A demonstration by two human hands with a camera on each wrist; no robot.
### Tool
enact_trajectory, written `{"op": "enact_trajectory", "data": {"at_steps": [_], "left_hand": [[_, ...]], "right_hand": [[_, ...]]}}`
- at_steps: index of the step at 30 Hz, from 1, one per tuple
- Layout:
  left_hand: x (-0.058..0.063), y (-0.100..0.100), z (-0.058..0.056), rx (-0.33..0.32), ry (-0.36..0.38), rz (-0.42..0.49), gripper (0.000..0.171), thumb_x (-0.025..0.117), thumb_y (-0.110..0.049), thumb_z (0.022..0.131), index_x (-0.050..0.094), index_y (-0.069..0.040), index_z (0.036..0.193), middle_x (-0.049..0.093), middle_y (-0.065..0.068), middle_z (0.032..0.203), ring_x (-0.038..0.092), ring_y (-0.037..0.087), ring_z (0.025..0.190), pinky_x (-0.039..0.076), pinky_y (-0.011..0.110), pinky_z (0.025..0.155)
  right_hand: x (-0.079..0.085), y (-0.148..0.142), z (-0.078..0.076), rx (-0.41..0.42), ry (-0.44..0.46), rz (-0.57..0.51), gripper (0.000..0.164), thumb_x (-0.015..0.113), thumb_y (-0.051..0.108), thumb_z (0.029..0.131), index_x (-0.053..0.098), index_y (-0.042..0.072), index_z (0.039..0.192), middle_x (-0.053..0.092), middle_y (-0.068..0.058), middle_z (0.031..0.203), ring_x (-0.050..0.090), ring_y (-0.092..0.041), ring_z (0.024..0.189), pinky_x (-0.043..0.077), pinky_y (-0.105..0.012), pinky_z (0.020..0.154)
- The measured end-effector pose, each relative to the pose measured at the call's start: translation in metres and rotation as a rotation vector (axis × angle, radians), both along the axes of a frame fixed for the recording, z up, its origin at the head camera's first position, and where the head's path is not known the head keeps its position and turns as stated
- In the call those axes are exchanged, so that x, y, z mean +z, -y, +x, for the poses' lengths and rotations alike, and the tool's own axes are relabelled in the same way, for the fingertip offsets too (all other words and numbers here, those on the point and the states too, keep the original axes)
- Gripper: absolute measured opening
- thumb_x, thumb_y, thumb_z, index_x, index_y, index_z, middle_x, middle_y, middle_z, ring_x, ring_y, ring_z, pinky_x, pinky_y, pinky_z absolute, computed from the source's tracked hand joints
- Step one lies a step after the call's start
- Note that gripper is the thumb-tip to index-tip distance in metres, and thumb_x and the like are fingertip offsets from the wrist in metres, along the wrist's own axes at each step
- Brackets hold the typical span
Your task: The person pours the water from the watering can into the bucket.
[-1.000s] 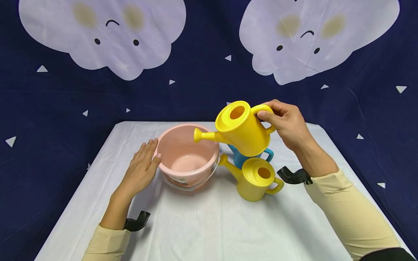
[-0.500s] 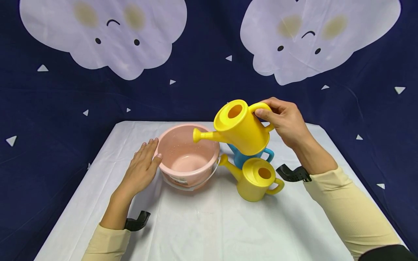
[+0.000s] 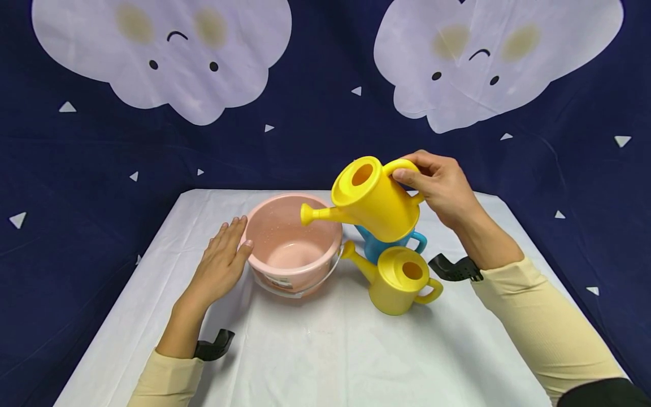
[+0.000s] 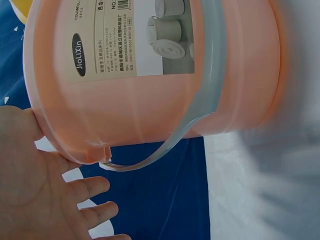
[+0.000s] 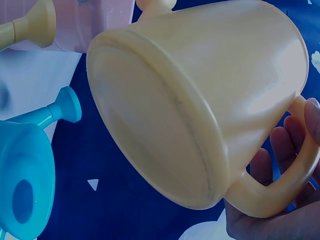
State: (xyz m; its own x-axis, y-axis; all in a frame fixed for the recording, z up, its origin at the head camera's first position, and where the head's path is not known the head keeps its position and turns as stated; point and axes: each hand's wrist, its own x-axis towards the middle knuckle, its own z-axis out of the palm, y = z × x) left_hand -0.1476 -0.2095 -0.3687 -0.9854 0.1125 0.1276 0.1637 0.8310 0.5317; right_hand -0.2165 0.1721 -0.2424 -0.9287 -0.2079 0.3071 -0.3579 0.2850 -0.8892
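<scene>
In the head view my right hand [image 3: 441,189] grips the handle of a bright yellow watering can [image 3: 378,200], held in the air. The can tilts left, and its spout head hangs over the right part of a pink bucket [image 3: 292,271]. From the right wrist camera, the can's underside [image 5: 155,120] faces the lens and curled fingers pass through the handle. My left hand [image 3: 220,263] rests against the bucket's left rim with straight fingers. In the left wrist view the bucket's label [image 4: 107,37] and lowered grey handle [image 4: 207,75] show. No water is visible leaving the spout.
A second yellow watering can [image 3: 398,285] stands on the white-covered table [image 3: 315,362], right of the bucket. Behind it is a blue watering can [image 3: 378,247], partly hidden by the raised one. A dark blue cloth [image 3: 315,152] with clouds hangs behind the table.
The raised watering can and my right hand have shifted slightly left, and the can tips a little more. My left hand and the bucket keep their places.
</scene>
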Motion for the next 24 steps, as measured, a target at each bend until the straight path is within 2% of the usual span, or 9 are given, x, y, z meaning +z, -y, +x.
{"op": "enact_trajectory", "data": {"at_steps": [8, 24], "left_hand": [[-0.0003, -0.0001, -0.0003, 0.002, -0.003, -0.004, 0.061, 0.026, -0.046, 0.101, 0.009, -0.019, 0.153, 0.01, 0.012, 0.16, 0.002, 0.037, 0.148, 0.004, 0.063, 0.114], [0.0012, -0.0001, 0.0005, -0.007, 0.006, 0.005, 0.061, 0.026, -0.046, 0.102, 0.008, -0.018, 0.153, 0.008, 0.011, 0.16, 0.001, 0.036, 0.148, 0.003, 0.063, 0.115]], "right_hand": [[0.0023, 0.0026, -0.0002, 0.008, -0.001, 0.02, 0.027, 0.068, 0.027, 0.086, 0.069, 0.005, 0.103, 0.065, 0.004, 0.091, 0.058, -0.017, 0.089, 0.053, -0.021, 0.077], [0.0069, 0.0068, -0.0009, 0.004, 0.024, 0.039, 0.028, 0.069, 0.03, 0.085, 0.069, 0.007, 0.102, 0.065, 0.002, 0.091, 0.058, -0.021, 0.089, 0.055, -0.024, 0.069]]}}
